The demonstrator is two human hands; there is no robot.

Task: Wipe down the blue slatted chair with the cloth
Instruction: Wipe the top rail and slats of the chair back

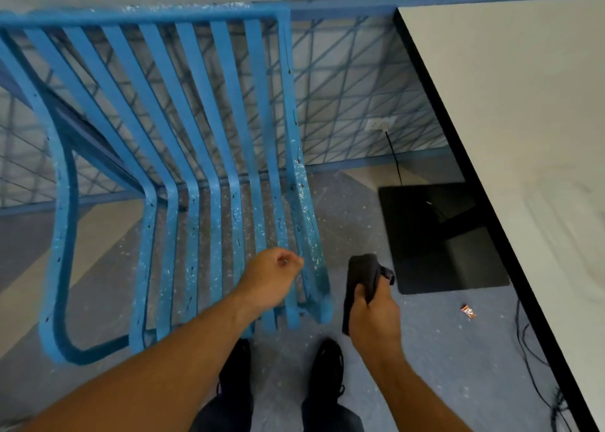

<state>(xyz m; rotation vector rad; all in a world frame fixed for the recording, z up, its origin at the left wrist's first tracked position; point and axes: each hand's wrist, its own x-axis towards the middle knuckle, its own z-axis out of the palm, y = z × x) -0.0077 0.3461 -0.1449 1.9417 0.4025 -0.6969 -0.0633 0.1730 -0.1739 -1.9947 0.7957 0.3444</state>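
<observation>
We see blue slatted chair (226,156) front-left, seat edge near our feet, back toward wall. Our left hand (273,276) over front of right-side seat slats, fingers curled in, nothing seen in it; contact with slat unclear. Our right hand (373,315) just right of seat, clear of it, fist closed round dark cloth (363,274). White table (523,104) at right.

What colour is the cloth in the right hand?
Dark grey, nearly black; the cloth shows best in the head view.
</observation>
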